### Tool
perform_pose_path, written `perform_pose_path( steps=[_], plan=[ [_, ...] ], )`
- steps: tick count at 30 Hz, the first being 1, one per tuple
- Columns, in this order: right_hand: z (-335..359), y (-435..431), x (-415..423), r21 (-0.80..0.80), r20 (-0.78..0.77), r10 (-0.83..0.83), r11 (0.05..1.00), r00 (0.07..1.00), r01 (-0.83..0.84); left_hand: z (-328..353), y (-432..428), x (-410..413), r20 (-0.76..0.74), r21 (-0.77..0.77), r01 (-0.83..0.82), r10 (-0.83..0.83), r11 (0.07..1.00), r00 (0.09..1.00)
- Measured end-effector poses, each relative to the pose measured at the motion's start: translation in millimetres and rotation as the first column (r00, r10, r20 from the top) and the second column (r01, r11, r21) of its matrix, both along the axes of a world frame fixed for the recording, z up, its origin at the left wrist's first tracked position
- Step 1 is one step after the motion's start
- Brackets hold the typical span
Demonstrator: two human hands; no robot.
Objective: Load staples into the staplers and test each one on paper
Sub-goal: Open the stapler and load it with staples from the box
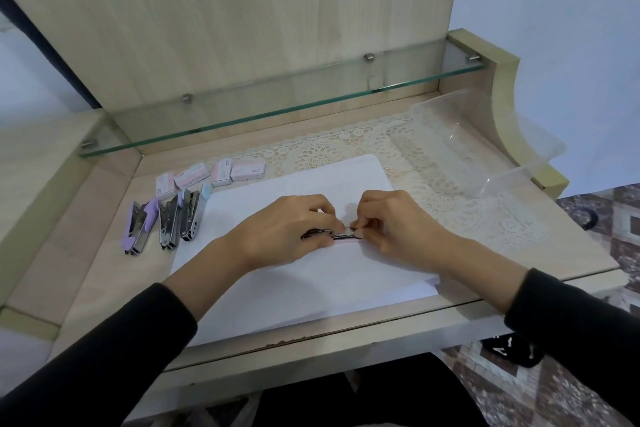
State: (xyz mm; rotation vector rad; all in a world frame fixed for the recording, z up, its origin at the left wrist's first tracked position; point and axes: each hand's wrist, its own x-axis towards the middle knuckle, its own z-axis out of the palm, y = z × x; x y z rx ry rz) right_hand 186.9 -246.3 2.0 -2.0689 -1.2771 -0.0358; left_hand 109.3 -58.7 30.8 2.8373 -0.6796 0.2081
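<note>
From the head view, over the middle of the paper point(311, 291), the left hand point(284, 229) held a stapler point(337, 236) in a closed grip, mostly hiding it. The right hand point(391, 224) pinched its metal end. Left of the paper lay three open staplers point(168, 224). Past the paper's far-left corner sat staple boxes point(221, 174), their print too small to read.

1. A glass shelf point(277, 111) overhangs the desk's point(104, 274) back edge, capping headroom there.
2. Three staplers point(168, 222) and staple boxes point(221, 174) crowd the left edge.
3. A clear tub point(485, 146) fills the back right corner.
4. Flat paper point(311, 295) leaves the front edge passable.
</note>
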Motion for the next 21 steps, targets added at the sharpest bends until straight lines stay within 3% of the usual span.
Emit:
perform_pose_path(
  steps=[12, 17, 21],
  plan=[
    [-0.7, 0.0, -2.5, 0.011, 0.008, -0.016, 1.0, 1.0, 0.016, -1.4, 2.9, -2.4, 0.035, -0.074, -0.031, 0.033, 0.997, 0.999],
    [-1.5, 0.1, -2.0, 0.006, -0.006, -0.018, 1.0, 1.0, 0.018, -8.1, -0.8, -12.7, 0.083, -0.412, -0.14, 0.19, 0.901, 0.978],
    [-1.1, 1.0, 1.1, 0.036, -0.016, -0.015, 0.999, 1.0, 0.016, -7.0, -6.7, -18.9, 0.019, -0.563, -0.231, 0.292, 0.793, 0.956]
  ],
)
